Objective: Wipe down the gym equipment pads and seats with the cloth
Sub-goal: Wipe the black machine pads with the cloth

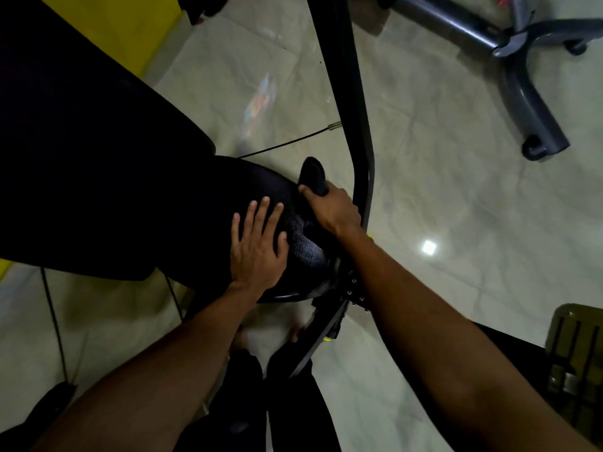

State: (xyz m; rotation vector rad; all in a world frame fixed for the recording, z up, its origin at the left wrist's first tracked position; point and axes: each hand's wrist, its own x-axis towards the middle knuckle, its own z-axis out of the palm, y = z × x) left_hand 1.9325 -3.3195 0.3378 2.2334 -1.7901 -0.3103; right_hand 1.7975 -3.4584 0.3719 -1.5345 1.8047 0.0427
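Note:
A black padded seat (pixel 208 203) sits in the middle of the view, below a large black back pad (pixel 81 151) at the left. My left hand (pixel 257 246) lies flat on the seat with its fingers spread. My right hand (pixel 332 207) grips a dark cloth (pixel 313 174) at the seat's far right edge, close to a black curved frame bar (pixel 355 93). The cloth sticks up out of the fist; its lower part is hidden in the hand.
Pale glossy floor tiles (pixel 456 190) surround the machine. A grey steel base with feet (pixel 528 102) lies at the top right. A thin cable (pixel 287 143) runs to the frame bar. An olive weight stack (pixel 577 360) stands at the right edge. A yellow wall strip (pixel 130 31) is at the top left.

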